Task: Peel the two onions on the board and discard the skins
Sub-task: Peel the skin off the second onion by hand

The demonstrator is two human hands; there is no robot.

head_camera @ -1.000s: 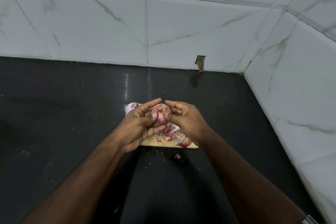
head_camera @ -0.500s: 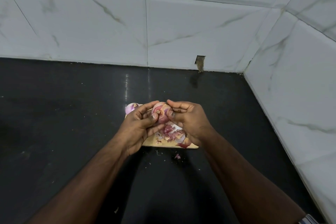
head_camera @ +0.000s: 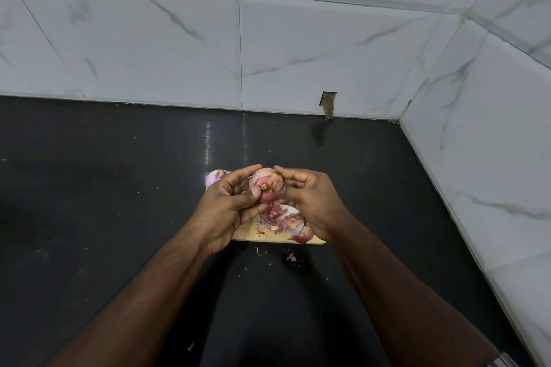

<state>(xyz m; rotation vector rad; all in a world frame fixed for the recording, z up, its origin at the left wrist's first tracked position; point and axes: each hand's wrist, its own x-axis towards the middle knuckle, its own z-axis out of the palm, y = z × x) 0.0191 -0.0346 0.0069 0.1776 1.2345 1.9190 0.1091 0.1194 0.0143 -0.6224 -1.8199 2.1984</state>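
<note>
Single head view, looking down, close over counter (head_camera: 119, 188).

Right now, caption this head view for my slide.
Both hands, left hand and right hand, grip an onion above the skin-littered board.

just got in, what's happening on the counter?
A person is peeling a red onion, held in both hands above a wooden cutting board. The left hand cradles it; the right hand picks at its skin. A second onion sits on the board's far left corner, and loose skins are piled on the board, not yet discarded.
</note>
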